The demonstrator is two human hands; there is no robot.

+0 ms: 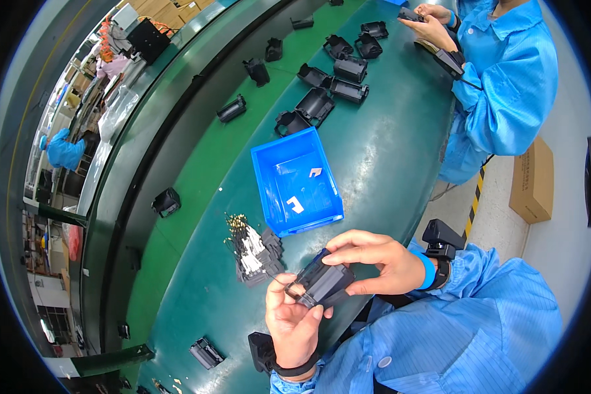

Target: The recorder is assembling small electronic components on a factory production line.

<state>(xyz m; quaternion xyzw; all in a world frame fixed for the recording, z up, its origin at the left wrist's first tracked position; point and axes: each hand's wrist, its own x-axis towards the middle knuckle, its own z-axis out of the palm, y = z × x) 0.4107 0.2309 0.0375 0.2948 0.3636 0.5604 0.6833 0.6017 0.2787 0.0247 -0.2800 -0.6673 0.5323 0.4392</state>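
Between my two hands is a black plastic housing (pixel 323 284), held tilted above the near edge of the green table. My left hand (pixel 293 327) grips its lower left end, thumb and fingers closed on the rim. Across its upper right side lies my right hand (pixel 382 262), fingers on the top edge and thumb below. Just left of the housing, a bundle of small black parts with white and gold-tipped leads (pixel 251 253) rests on the table. Beyond it stands a blue plastic bin (pixel 269 187) with a few small pale scraps inside.
Several black housings (pixel 315 105) cluster on the far table, and others ride along the green conveyor belt (pixel 197 144). One more housing (pixel 205 352) lies near left. At far right a co-worker in a blue smock (pixel 509 85) handles a part. A cardboard box (pixel 532 180) sits on the floor.
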